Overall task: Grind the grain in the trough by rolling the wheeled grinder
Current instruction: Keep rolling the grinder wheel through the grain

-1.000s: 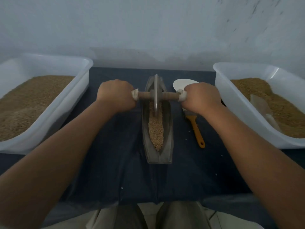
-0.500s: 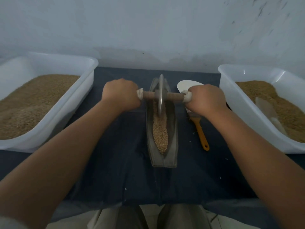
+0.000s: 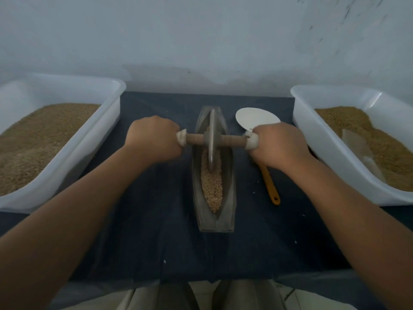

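Note:
A narrow boat-shaped metal trough (image 3: 230,198) lies lengthwise on the dark cloth, with a strip of tan grain (image 3: 212,186) along its groove. The wheeled grinder (image 3: 211,139), a thin metal disc on a wooden axle, stands upright in the far half of the trough with its lower edge in the grain. My left hand (image 3: 154,139) grips the axle's left end and my right hand (image 3: 277,144) grips its right end, both over pale wrapped handles.
A white plastic tub (image 3: 98,135) of grain sits at the left and another white tub (image 3: 317,142) with grain and a pale scoop at the right. A white spoon with an orange handle (image 3: 271,186) lies right of the trough. A wall stands close behind.
The grinder and both hands have rolled a little toward me along the trough, from its far end to just past it.

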`<action>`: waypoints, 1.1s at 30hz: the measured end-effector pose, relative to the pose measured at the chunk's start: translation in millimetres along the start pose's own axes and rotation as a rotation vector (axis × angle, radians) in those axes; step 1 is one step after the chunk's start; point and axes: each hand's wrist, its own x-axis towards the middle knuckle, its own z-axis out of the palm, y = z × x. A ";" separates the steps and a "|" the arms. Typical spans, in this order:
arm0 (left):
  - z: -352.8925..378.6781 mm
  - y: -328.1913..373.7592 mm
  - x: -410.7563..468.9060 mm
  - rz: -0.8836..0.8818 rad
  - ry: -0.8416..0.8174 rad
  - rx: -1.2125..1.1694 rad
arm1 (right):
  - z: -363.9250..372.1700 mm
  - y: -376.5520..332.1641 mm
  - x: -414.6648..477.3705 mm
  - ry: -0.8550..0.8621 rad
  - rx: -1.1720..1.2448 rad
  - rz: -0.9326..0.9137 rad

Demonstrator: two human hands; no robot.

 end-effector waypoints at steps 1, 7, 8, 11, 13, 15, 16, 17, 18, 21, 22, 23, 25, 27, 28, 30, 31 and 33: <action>1.5 0.3 11.5 -0.033 -0.012 -0.025 | 1.6 -0.4 13.0 0.056 0.006 -0.004; -0.2 5.3 -11.4 -0.067 0.004 -0.024 | 6.0 5.9 23.4 -0.003 -0.011 -0.025; -0.9 3.7 -25.9 -0.039 0.039 0.004 | 5.9 8.1 11.3 -0.049 0.013 -0.041; -3.8 3.7 -62.5 0.067 0.220 0.079 | 3.7 15.4 -28.4 -0.021 0.035 -0.125; -3.5 3.5 -63.2 0.077 0.249 0.135 | 2.5 15.6 -40.6 -0.012 0.075 -0.150; -1.0 4.7 -46.4 0.058 0.172 0.137 | 7.3 12.8 -32.1 -0.024 0.073 -0.098; -1.1 5.3 -32.3 0.032 0.129 0.091 | 10.3 11.1 -21.2 -0.013 0.056 -0.062; -2.4 5.2 -16.2 -0.003 0.087 0.044 | 12.3 9.2 -7.2 0.009 0.032 -0.031; -3.2 5.2 -1.4 -0.036 0.048 0.004 | 12.5 7.7 6.4 0.027 0.011 -0.001; -4.1 7.1 21.2 -0.081 0.021 -0.028 | 11.5 5.9 35.1 0.067 -0.074 0.023; -4.7 8.2 19.9 -0.079 0.025 -0.025 | 10.1 5.7 36.9 0.058 -0.083 0.026; -5.1 8.5 14.5 -0.071 0.032 -0.017 | 8.6 5.7 34.9 0.037 -0.071 0.029; -5.6 7.1 -6.0 -0.034 0.044 0.013 | 4.1 5.7 17.0 -0.030 -0.024 0.005; -4.1 3.2 -35.1 0.029 0.091 0.056 | -3.7 7.7 -9.8 -0.104 -0.011 -0.058; -4.2 1.5 -50.2 0.063 0.134 0.070 | -7.9 9.4 -23.2 -0.128 -0.001 -0.096; -5.9 -1.5 -73.0 0.094 0.203 0.048 | -14.4 10.4 -43.2 -0.109 0.040 -0.153; -4.0 -2.7 -75.9 0.090 0.224 0.026 | -14.4 10.4 -46.7 -0.074 0.045 -0.160; 1.1 -1.1 -68.3 0.049 0.204 0.003 | -9.0 8.5 -39.6 -0.025 -0.001 -0.138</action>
